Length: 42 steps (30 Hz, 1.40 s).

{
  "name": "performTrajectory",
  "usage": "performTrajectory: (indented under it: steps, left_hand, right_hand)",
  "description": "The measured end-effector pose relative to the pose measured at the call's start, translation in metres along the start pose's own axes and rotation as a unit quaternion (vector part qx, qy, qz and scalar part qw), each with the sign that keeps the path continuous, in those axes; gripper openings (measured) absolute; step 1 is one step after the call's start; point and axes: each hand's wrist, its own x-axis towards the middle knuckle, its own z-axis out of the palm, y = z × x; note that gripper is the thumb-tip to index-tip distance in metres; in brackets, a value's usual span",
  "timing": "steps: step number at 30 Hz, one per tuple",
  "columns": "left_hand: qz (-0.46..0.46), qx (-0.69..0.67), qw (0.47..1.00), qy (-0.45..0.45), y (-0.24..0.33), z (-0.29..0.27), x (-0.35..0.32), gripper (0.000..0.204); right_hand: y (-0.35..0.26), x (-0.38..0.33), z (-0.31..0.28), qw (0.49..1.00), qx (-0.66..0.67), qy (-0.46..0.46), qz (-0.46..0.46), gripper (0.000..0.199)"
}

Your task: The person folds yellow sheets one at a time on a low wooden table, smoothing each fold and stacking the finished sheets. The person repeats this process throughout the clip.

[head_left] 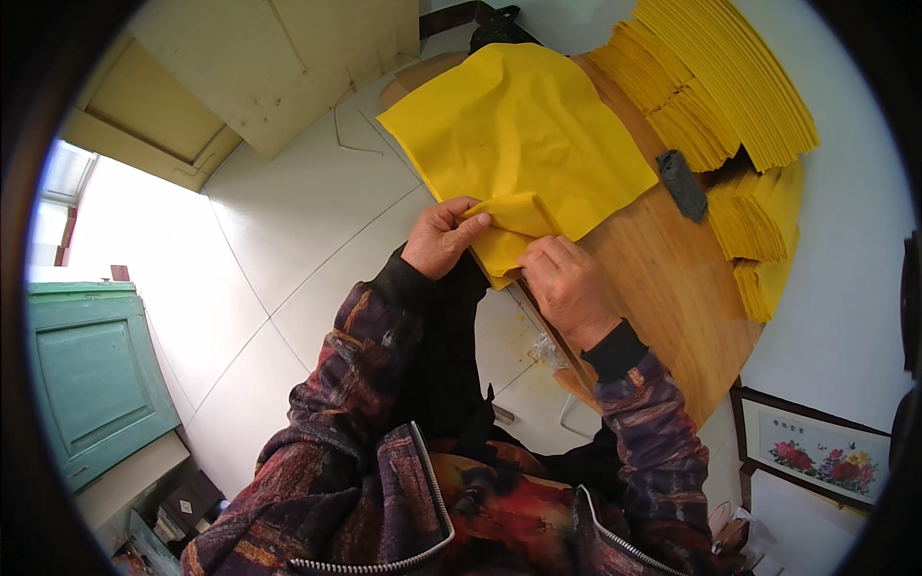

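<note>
A large yellow fabric sheet (pixel 519 125), soft and slightly wrinkled, lies partly on the wooden table and hangs past its left edge. Its near end is folded over on itself. My left hand (pixel 443 237) pinches the fold at its left side, thumb on top. Closed on the right side of that folded end is my right hand (pixel 569 286), its fingertips pressed together at the cloth's edge. The fingertips of both hands are partly hidden by the cloth.
The wooden table (pixel 672 298) bears tall stacks of folded yellow cloth (pixel 735 86) along the wall, with a dark grey object (pixel 683 186) beside them. A teal cabinet (pixel 101 374) stands at left on the tiled floor (pixel 279 250). A framed flower picture (pixel 816 451) is at right.
</note>
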Motion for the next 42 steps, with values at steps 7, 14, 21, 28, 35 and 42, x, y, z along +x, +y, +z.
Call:
performTrajectory:
  steps: [7, 14, 21, 28, 35, 42]
  left_hand:
    - [-0.004, -0.007, 1.000, -0.013, 0.002, 0.000, 0.000, 0.024]
    - [-0.028, -0.011, 0.999, -0.038, 0.015, -0.002, -0.003, 0.028]
    - [-0.044, -0.040, 0.997, -0.057, 0.015, -0.003, -0.003, 0.026]
    - [-0.015, 0.043, 0.999, -0.007, 0.005, -0.002, -0.001, 0.019]
    - [-0.009, 0.020, 1.000, 0.006, 0.001, 0.000, 0.000, 0.020]
    - [-0.012, -0.003, 1.000, -0.009, 0.003, 0.000, -0.001, 0.020]
  right_hand:
    - [0.002, 0.008, -0.008, 0.973, 0.178, -0.036, 0.145, 0.011]
    - [0.009, 0.015, -0.013, 0.926, 0.292, -0.064, 0.229, 0.011]
    - [0.011, 0.014, -0.011, 0.912, 0.311, -0.055, 0.260, 0.011]
    - [-0.008, -0.001, -0.017, 0.961, 0.179, 0.037, 0.207, 0.018]
    - [-0.009, -0.007, 0.001, 0.997, -0.074, -0.013, -0.016, 0.011]
    - [-0.003, 0.001, 0.000, 0.998, 0.049, -0.003, 0.035, 0.008]
